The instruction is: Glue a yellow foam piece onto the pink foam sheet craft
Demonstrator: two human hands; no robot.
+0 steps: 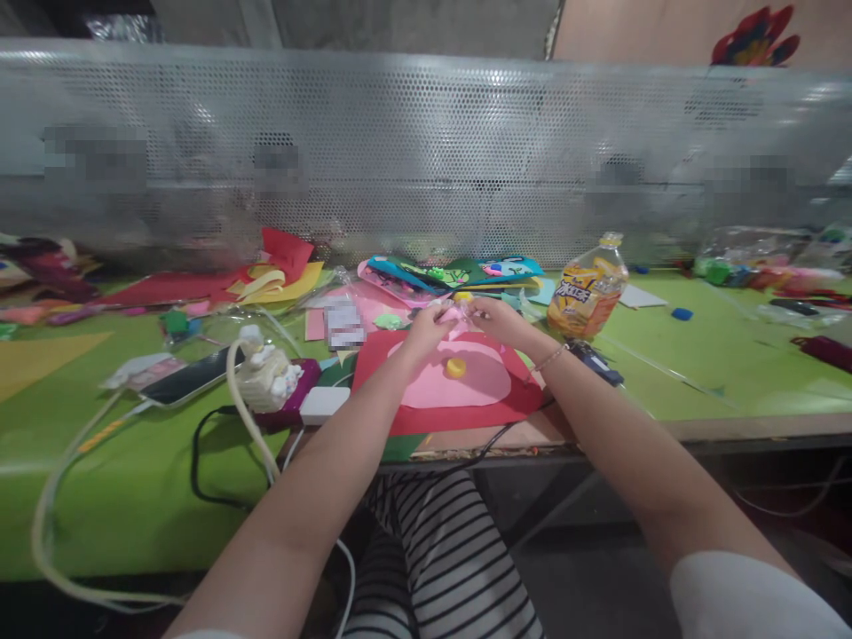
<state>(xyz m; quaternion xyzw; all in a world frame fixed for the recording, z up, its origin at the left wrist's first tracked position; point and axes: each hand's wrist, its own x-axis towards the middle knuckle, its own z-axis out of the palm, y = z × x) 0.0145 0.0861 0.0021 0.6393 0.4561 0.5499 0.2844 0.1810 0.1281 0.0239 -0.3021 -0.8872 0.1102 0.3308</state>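
Observation:
My left hand [431, 327] and my right hand [496, 317] meet over the far edge of a red sheet [379, 404]. Between them is a small pink lump in clear plastic [453, 314], perhaps modelling clay; its exact kind is too small to tell. The fingers of both hands are closed and pinch at it. Below my hands a rounded pink cutout [432, 386] lies flat on the red sheet. On that cutout sits a yellow bottle cap [456, 366]. A bracelet circles my right wrist.
A capped drink bottle [586, 288] stands to the right, a dark object [595, 362] near its base. Leftward lie a power strip with plugs [270, 382], a white charger [324, 405], a phone [193, 377] and cables. Colourful felt pieces [459, 273] sit behind, before a perforated metal panel [399, 142].

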